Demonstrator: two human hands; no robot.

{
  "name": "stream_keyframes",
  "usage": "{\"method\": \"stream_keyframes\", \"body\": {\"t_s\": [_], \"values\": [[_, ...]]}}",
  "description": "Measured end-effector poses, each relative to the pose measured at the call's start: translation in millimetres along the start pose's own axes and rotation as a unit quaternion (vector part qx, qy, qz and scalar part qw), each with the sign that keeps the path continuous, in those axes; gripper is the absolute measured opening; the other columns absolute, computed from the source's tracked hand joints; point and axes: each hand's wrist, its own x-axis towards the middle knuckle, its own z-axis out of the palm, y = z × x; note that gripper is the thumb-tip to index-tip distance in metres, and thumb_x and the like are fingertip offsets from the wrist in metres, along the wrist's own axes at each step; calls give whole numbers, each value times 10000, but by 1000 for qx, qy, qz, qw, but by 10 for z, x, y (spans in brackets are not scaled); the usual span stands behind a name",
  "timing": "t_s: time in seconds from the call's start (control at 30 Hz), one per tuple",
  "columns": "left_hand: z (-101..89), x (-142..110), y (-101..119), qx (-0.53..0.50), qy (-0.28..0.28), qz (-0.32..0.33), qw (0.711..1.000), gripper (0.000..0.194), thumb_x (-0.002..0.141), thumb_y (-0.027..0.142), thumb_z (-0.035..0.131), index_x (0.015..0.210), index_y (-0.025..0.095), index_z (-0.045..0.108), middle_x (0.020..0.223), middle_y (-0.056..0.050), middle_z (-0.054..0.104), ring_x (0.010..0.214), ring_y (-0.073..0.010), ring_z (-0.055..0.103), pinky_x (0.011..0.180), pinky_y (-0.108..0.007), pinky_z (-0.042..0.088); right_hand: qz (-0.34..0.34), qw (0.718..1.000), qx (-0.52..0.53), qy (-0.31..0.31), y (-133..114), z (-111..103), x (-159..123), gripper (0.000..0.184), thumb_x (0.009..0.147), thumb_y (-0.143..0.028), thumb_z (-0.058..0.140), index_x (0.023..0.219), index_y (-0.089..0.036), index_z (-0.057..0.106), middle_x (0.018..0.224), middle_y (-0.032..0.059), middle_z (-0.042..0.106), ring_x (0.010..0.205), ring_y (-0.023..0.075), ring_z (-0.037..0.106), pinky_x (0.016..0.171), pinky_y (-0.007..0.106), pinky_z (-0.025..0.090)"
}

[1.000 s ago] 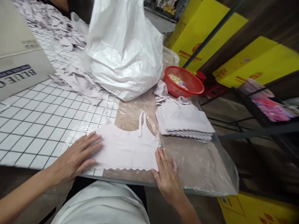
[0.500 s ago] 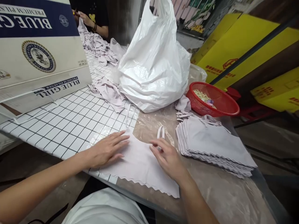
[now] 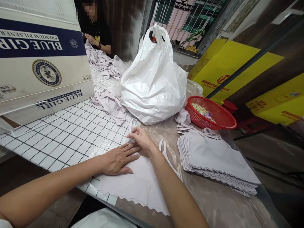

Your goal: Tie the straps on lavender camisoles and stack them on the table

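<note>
A pale lilac camisole point(image 3: 135, 185) with a wavy hem lies flat at the table's front edge. My left hand point(image 3: 120, 159) rests on its upper left part, palm down and fingers stretched. Just beyond those fingertips, my right hand point(image 3: 141, 138) pinches the left shoulder strap point(image 3: 130, 124) near its base. The right strap point(image 3: 162, 146) forms a loop on the plastic sheet, and my right forearm covers part of the camisole. To the right sits a neat stack of similar camisoles point(image 3: 213, 155).
A full white plastic bag point(image 3: 154, 91) stands behind, beside a red basket point(image 3: 223, 115) holding pale strips. A large carton point(image 3: 45, 76) is at left. Loose lilac pieces point(image 3: 110, 104) lie on the gridded tabletop point(image 3: 78, 126). Another person point(image 3: 97, 38) handles fabric at the far end.
My right hand has moved left from the camisole's right side to the left strap and closed on it. My left hand now lies flatter. The view has tilted upward.
</note>
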Motion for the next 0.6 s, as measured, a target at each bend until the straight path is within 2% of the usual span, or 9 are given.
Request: {"method": "stream_keyframes", "body": {"t_s": [0.07,0.17,0.23,0.3,0.37,0.43,0.47,0.6], "values": [[18,-7,-12,0,-16,-9,1000,648,987,533,436,1498,137,393,1587,-188,317,1498,-357,221,1202,-534,245,-46,996,80,8,-93,-157,-179,206,812,-319,592,940,-229,458,805,-5,674,631,131,606,573,236,476],[-1,2,-12,-14,-21,-10,1000,648,987,540,431,1505,152,387,1581,-173,338,1486,-345,265,1206,-515,233,-130,991,19,-3,-247,-424,-618,298,853,-399,622,1079,-233,521,894,26,691,862,173,666,755,299,530],[-17,9,-11,-25,-18,-5,1000,648,987,541,431,1517,176,366,1570,-153,371,1482,-325,280,1210,-503,221,-165,982,-76,-53,-310,-584,-962,399,852,-428,666,1193,-254,553,928,28,709,931,191,669,836,344,528],[-11,8,-17,-28,-16,-3,999,650,992,539,420,1533,191,331,1577,-139,365,1497,-309,247,1217,-491,200,-184,960,-165,-136,-321,-708,-1265,470,842,-486,687,1252,-277,595,914,32,733,946,205,668,896,381,512],[18,-3,-28,-22,-19,-6,1000,648,997,539,404,1541,200,310,1596,-131,328,1513,-297,201,1224,-484,177,-182,933,-211,-226,-279,-789,-1464,481,817,-562,692,1207,-281,667,914,49,749,960,218,663,926,396,497],[51,-18,-40,-14,-21,-9,1000,634,1002,537,393,1535,202,321,1607,-131,304,1517,-292,186,1226,-482,168,-162,924,-223,-267,-201,-819,-1532,435,808,-593,687,1089,-263,729,940,65,751,962,220,655,911,384,498],[64,-24,-44,-10,-23,-9,1000,629,1003,536,390,1529,196,333,1607,-135,301,1518,-292,185,1226,-483,168,-147,930,-225,-252,-155,-811,-1519,398,821,-583,678,1026,-248,743,937,67,746,940,213,652,886,369,501],[69,-37,-49,13,-35,-10,999,629,1008,528,378,1509,149,369,1599,-163,304,1518,-303,179,1225,-488,180,-50,971,-219,-86,27,-612,-1268,329,898,-487,602,810,-184,696,759,20,666,712,151,581,661,270,454]]}}
